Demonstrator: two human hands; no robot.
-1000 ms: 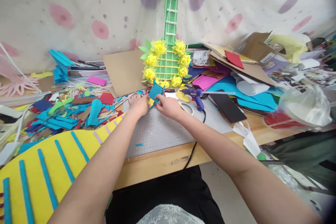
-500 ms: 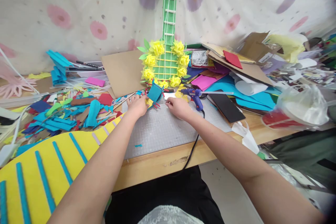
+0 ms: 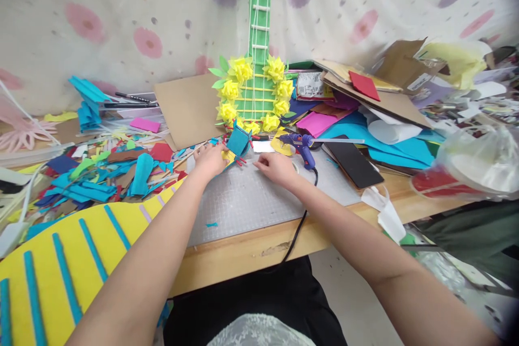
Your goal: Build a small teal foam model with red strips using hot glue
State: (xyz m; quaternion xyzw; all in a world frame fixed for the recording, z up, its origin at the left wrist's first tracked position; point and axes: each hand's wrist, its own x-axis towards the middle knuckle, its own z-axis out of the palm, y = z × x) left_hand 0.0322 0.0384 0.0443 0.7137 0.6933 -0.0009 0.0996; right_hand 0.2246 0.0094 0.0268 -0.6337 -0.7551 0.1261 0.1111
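My left hand [image 3: 211, 160] is closed on a small teal foam piece [image 3: 237, 141] with yellow and red bits at its base, held at the far edge of the grey cutting mat [image 3: 251, 200]. A short gap to its right, my right hand [image 3: 276, 166] rests on the mat with fingers curled in a pinch; what it holds, if anything, is too small to make out. Just behind my right hand lies a purple glue gun [image 3: 302, 146] with a clear glue stick pointing right.
A green foam guitar [image 3: 256, 86] ringed with yellow flowers leans on the wall behind. A big yellow shape with teal stripes [image 3: 60, 270] lies at the left. Teal and coloured foam scraps [image 3: 101, 178] cover the left; foam sheets, cardboard [image 3: 190, 108] and a plastic bag [image 3: 470, 162] crowd the right.
My right hand has let go of the teal piece and moved right and down onto the mat. My left hand keeps hold of the piece, nearly still.
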